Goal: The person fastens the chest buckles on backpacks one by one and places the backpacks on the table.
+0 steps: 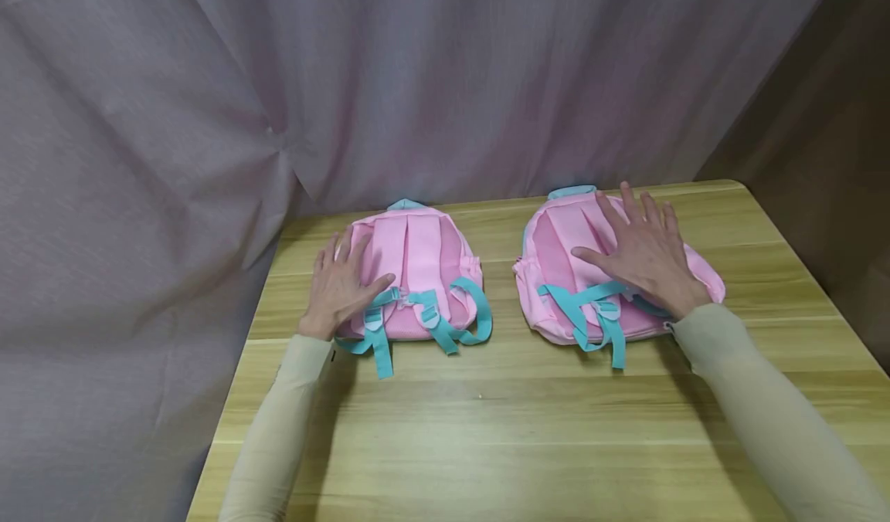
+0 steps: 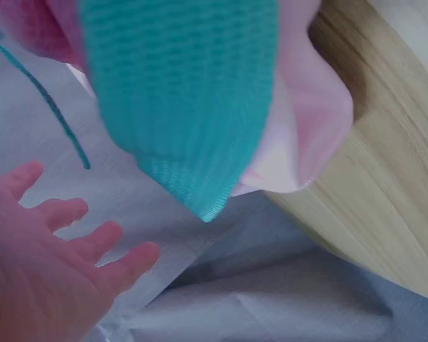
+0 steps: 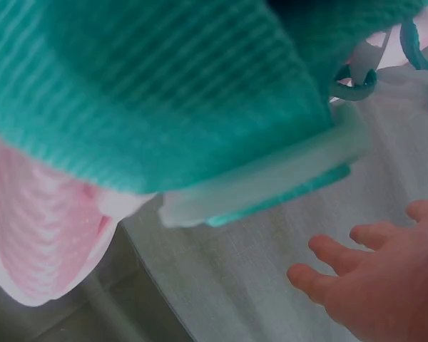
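Note:
Two small pink backpacks lie side by side on the wooden table, their padded shoulder straps and teal webbing facing up. Over the outer edge of the left backpack is my left hand, fingers straight and spread, thumb near a teal strap. My right hand is spread above the right side of the right backpack. Neither hand grips anything; whether they touch the fabric is unclear. Teal webbing fills much of the left wrist view, and a teal strap with a pale buckle looms in the right wrist view.
The wood-grain table has a rounded far right corner. A grey-mauve curtain hangs behind it and down its left side. A darker brown surface stands to the right.

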`<state>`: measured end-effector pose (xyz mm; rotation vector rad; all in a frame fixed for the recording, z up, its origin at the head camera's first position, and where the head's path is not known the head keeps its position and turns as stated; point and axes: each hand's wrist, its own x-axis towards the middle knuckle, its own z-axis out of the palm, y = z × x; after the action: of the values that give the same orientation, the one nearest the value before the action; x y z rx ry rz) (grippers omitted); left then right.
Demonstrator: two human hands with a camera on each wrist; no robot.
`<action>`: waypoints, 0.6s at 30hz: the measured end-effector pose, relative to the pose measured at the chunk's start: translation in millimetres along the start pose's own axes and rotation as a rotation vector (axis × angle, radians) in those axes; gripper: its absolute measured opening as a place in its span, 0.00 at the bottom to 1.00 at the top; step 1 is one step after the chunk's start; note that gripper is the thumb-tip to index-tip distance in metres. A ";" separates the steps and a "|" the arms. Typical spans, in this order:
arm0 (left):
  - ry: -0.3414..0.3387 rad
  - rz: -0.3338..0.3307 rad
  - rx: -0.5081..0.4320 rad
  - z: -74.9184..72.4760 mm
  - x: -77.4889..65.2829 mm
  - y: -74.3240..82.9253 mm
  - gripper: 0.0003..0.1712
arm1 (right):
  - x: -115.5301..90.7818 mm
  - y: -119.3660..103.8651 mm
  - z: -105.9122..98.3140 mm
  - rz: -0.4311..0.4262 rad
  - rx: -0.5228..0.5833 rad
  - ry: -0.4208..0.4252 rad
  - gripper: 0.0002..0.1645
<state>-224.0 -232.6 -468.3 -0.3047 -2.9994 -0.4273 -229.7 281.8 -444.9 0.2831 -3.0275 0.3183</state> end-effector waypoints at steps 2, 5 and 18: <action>0.005 -0.005 -0.026 -0.7 0.0 1.7 0.57 | -0.8 0.3 -1.0 -0.003 0.005 0.006 0.66; 0.029 -0.008 -0.076 -2.7 -0.1 5.0 0.56 | -2.2 0.3 -3.2 -0.004 0.027 0.024 0.67; 0.126 0.061 -0.159 -14.6 -1.7 26.1 0.53 | -16.5 -3.1 -16.5 -0.014 0.132 0.096 0.63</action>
<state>-215.8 -212.5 -447.7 -0.3664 -2.8308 -0.6539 -211.9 285.2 -429.9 0.2887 -2.9136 0.5170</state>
